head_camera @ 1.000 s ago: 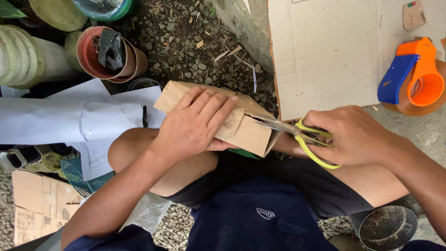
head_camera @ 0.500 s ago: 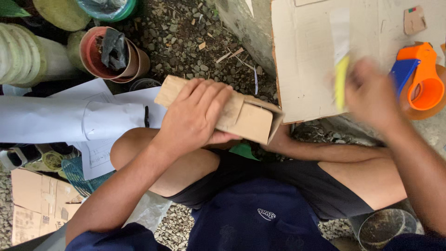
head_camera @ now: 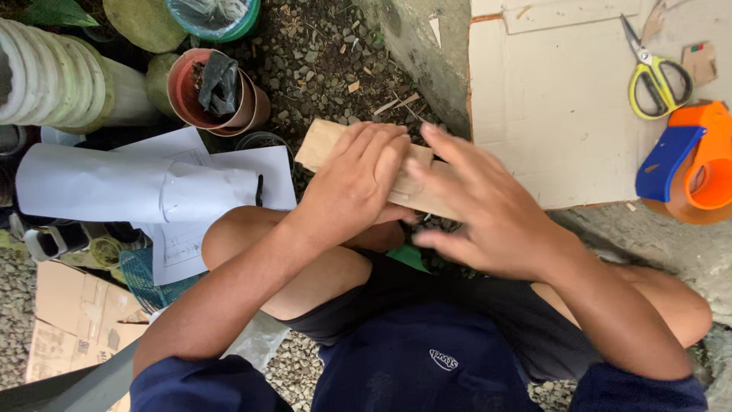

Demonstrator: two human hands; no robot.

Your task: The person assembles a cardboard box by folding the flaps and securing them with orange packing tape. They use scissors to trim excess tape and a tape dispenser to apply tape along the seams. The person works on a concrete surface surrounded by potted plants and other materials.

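My left hand [head_camera: 358, 179] lies flat over a folded brown cardboard piece [head_camera: 320, 141] and grips it above my knee. My right hand [head_camera: 480, 202] comes over the piece's right end with its fingers spread; it looks blurred and holds nothing. The yellow-handled scissors [head_camera: 656, 72] lie on a large flat cardboard sheet [head_camera: 549, 114] at the upper right, apart from both hands.
An orange and blue tape dispenser [head_camera: 690, 164] sits at the right edge of the sheet. White paper sheets [head_camera: 145, 187] lie at the left, with stacked clay pots [head_camera: 217, 95] and a ribbed white container [head_camera: 46, 72] behind. Gravel covers the ground; flat cardboard [head_camera: 69, 320] lies lower left.
My right hand stopped cutting, carried the scissors up to the cardboard sheet, left them there and came back empty to the cardboard piece. My left hand kept its hold.
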